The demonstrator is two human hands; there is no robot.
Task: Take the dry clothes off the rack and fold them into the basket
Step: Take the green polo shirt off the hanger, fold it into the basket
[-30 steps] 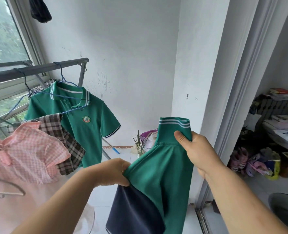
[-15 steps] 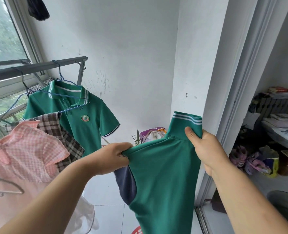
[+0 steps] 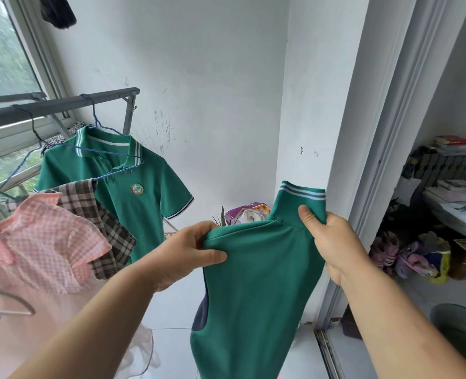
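Green shirt (image 3: 253, 283): you hold it up in the air in front of you, between your two hands and well apart from the rack (image 3: 62, 103). It hangs down from its top edge.
Left hand (image 3: 182, 255): the thumb and the curled fingers pinch the shoulder of the green shirt at its top left corner.
Right hand (image 3: 333, 242): it grips the green shirt just below the collar, with the thumb on the side that faces you.
Collar (image 3: 300, 195): it stands upright above the thumb of your right hand, with white stripes along its top edge.
Navy cloth (image 3: 200, 314): it shows at the left edge of the green shirt, below your left hand. You cannot tell if it belongs to the shirt.
Metal basin (image 3: 459, 326): low at the right, only partly in view.
Pink checked garment (image 3: 48, 242): it hangs at the left, nearest to you.
Brown plaid garment (image 3: 108, 225): just behind the pink one and partly covered by it.
Second green polo (image 3: 144, 209): it hangs behind the plaid garment, with a round badge on the chest.
Rack: a dark metal bar beside the window, and the hanger hooks go over it.
Purple bag (image 3: 244, 212): in the far corner, seen over the top edge of the green shirt.
Shoes (image 3: 407, 255): a heap at the right, past the door frame.
Dark cloth (image 3: 58, 12): high at the top left, near the window frame.
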